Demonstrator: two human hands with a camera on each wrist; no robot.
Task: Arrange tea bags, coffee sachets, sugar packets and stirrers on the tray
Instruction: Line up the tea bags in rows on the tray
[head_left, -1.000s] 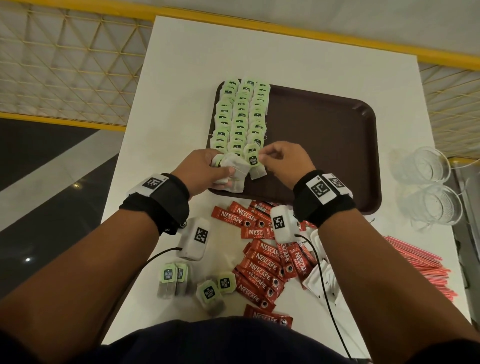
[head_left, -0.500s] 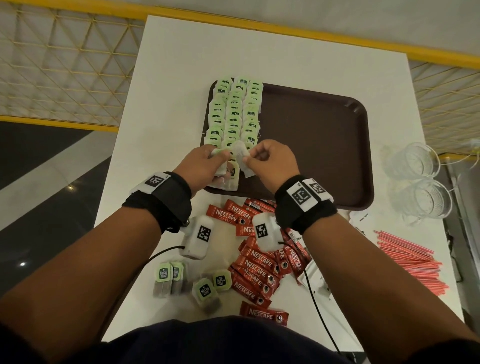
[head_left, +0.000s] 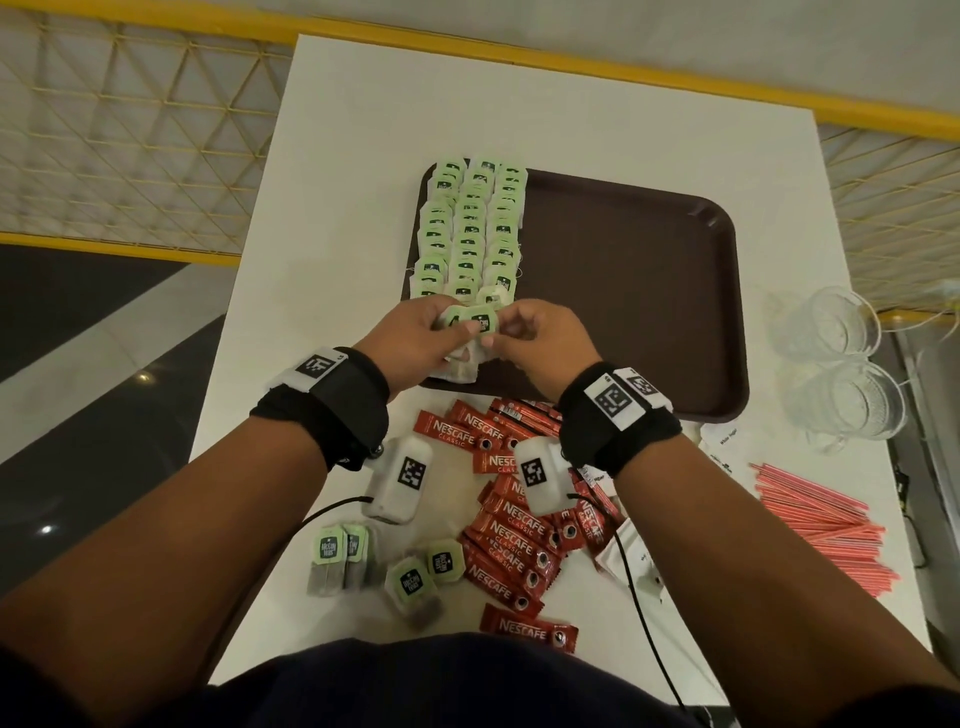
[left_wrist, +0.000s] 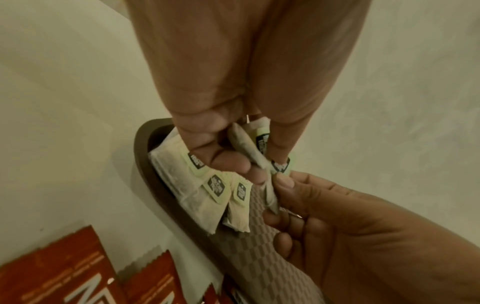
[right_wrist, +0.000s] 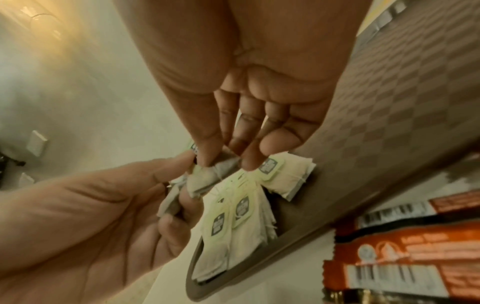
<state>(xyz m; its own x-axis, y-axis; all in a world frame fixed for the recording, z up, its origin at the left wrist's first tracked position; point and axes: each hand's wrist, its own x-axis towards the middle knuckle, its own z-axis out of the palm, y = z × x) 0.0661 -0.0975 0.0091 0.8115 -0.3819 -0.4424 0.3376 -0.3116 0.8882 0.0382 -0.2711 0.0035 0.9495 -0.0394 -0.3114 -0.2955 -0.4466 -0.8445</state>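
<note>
White table (head_left: 363, 130), brown tray (head_left: 649, 291) on it. I noted left hand (head_left: 410, 338) gripping tea bags (head_left: 470, 332) over tray's near-left corner; right hand (head_left: 540, 338) pinching one.

I am wearing a black band (head_left: 332, 400) on my left wrist and another (head_left: 621, 415) on my right, each carrying white square-patterned marker tags. White camera pods (head_left: 400, 480) with black cables are hanging beneath them. My forearms are showing bare; my top (head_left: 441, 680) is dark navy.
</note>
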